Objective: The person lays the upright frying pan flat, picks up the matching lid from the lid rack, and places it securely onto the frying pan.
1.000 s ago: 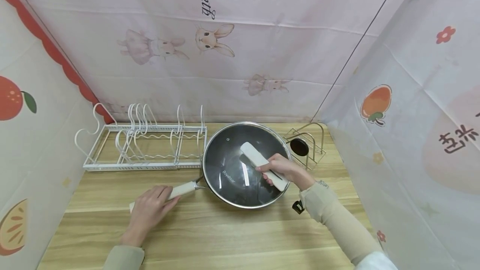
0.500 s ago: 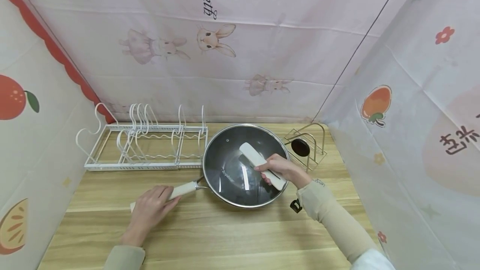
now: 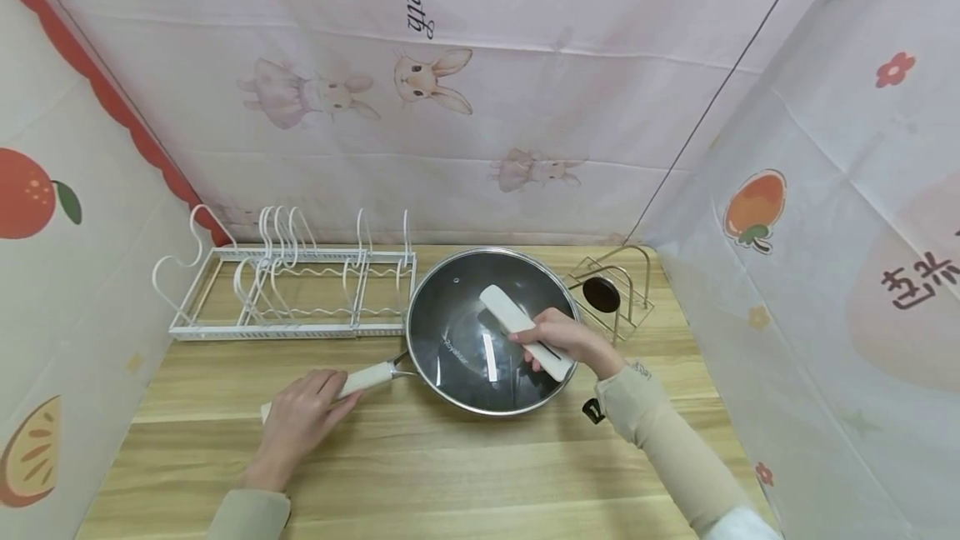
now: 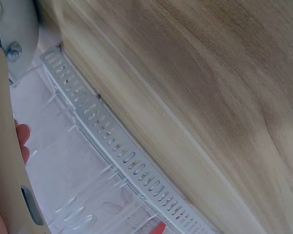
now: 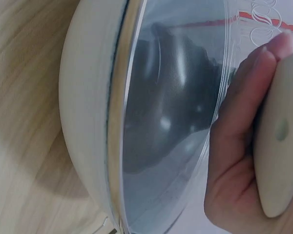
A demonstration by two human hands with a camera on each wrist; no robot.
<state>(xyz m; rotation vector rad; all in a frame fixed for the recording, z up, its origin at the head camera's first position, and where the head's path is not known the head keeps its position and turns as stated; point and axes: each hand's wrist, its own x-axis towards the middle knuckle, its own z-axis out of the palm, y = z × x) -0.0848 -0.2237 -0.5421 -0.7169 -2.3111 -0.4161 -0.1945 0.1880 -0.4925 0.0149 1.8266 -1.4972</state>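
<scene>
A cream wok (image 5: 85,107) stands on the wooden table, covered by a glass lid (image 3: 457,315) with a metal rim. My left hand (image 3: 303,415) grips the wok's long cream handle (image 3: 367,379), which points to the lower left. In the left wrist view that handle (image 4: 2,146) runs along the left edge, with fingertips showing beside it. Over the lid, my right hand (image 3: 558,336) grips the long cream lid handle (image 3: 504,308), thumb along its near side. The right wrist view shows the fingers (image 5: 244,92) curled round this lid handle (image 5: 283,131).
A white wire dish rack (image 3: 292,330) stands left of the wok, against the back wall. To the right is a gold wire rack (image 3: 637,282) beside a dark round piece (image 3: 601,295). A small black object (image 3: 593,411) lies near the right sleeve. Printed cloth walls enclose the table (image 3: 450,482).
The lid and wok have shifted very slightly at most. Both hands keep their grips in almost the same places.
</scene>
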